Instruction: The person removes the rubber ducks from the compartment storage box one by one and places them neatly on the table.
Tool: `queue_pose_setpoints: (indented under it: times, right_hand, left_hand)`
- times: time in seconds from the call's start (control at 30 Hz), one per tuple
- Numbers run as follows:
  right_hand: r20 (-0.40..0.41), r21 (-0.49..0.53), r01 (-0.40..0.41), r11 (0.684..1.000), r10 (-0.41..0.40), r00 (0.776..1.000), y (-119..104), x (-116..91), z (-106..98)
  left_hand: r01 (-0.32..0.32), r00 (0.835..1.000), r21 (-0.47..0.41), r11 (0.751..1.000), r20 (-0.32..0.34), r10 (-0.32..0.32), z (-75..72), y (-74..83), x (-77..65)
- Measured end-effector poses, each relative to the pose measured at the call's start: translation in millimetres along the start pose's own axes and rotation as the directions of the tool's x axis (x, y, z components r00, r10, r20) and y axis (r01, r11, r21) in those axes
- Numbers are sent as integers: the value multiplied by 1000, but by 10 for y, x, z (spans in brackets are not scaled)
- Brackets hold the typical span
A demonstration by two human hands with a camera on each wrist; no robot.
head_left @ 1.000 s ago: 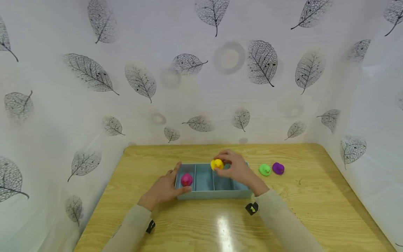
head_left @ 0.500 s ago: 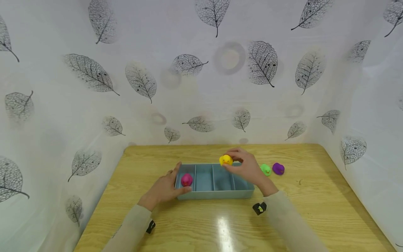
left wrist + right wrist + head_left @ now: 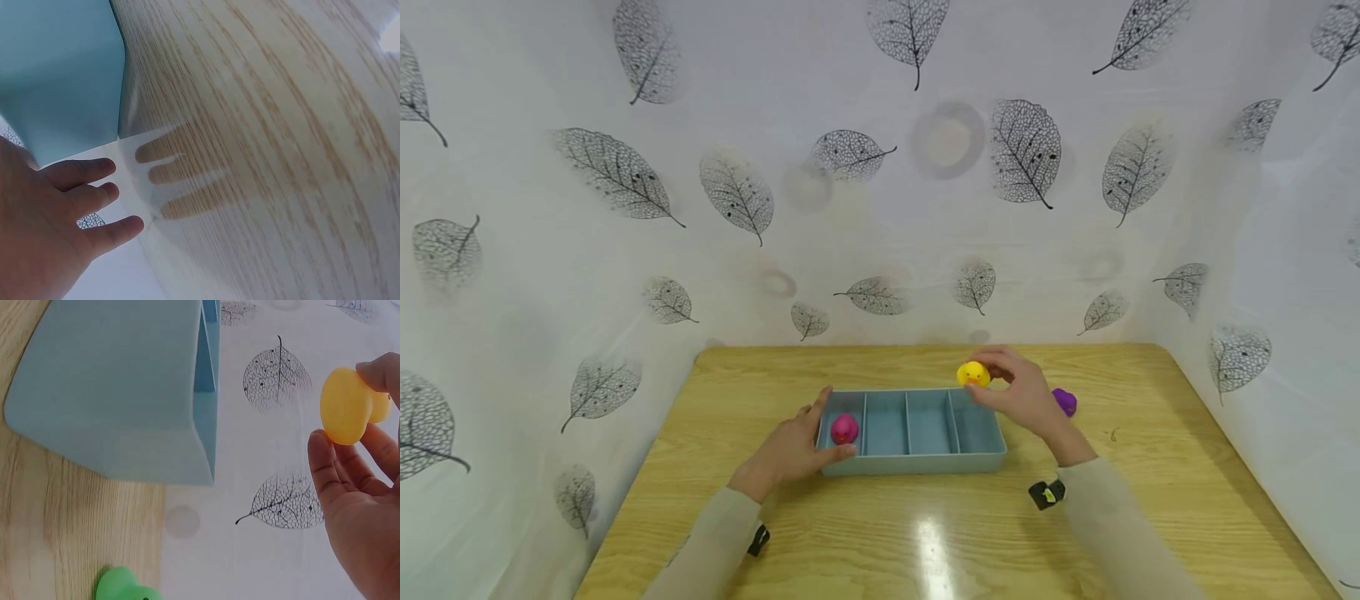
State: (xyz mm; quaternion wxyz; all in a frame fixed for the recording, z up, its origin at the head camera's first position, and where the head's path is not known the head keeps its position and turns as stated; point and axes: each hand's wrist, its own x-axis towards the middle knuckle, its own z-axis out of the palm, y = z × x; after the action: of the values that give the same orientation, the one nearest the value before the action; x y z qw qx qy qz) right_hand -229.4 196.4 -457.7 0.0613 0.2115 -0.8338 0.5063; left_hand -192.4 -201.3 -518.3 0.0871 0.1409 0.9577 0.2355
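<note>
My right hand point(image 3: 1021, 395) pinches a yellow rubber duck point(image 3: 973, 374) between thumb and fingers, held above the back right corner of a blue-grey divided box point(image 3: 917, 465). The right wrist view shows the underside of the yellow duck point(image 3: 345, 406), in the air beside the box. A pink rubber duck point(image 3: 844, 428) sits in the leftmost compartment; the other compartments hold nothing. My left hand point(image 3: 790, 450) rests at the box's left end, thumb over the front rim and index finger along the left side. In the left wrist view, other fingers point(image 3: 115, 232) extend loosely beside the box wall.
On the table point(image 3: 880, 533), a purple rubber duck point(image 3: 1064, 402) lies right of the box, partly behind my right hand. A green duck point(image 3: 122, 586) shows in the right wrist view; my hand hides it from the head view. A leaf-patterned curtain point(image 3: 880, 225) surrounds the table.
My right hand has carried the yellow duck rightward and slightly up, from over the middle of the box to its right end, now covering the green duck. The left hand has stayed put.
</note>
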Motion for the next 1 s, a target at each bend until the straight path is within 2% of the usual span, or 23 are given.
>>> queue_pose_setpoints:
  times: [0.47, 0.83, 1.0]
  right_hand:
    - [-51, -64, -51, 997, 48, 998, 81, -107, -297]
    - [-47, -23, -139, 990, 138, 989, 144, -199, -450]
    - [-65, -21, -131, 991, 129, 989, 213, -252, -532]
  left_hand:
    - [18, 1000, -7, 1000, 14, -18, -2, -3, -13]
    - [14, 1000, -5, 1000, 11, -14, -10, 11, -22]
    - [12, 1000, -6, 1000, 11, -12, -16, 18, -21]
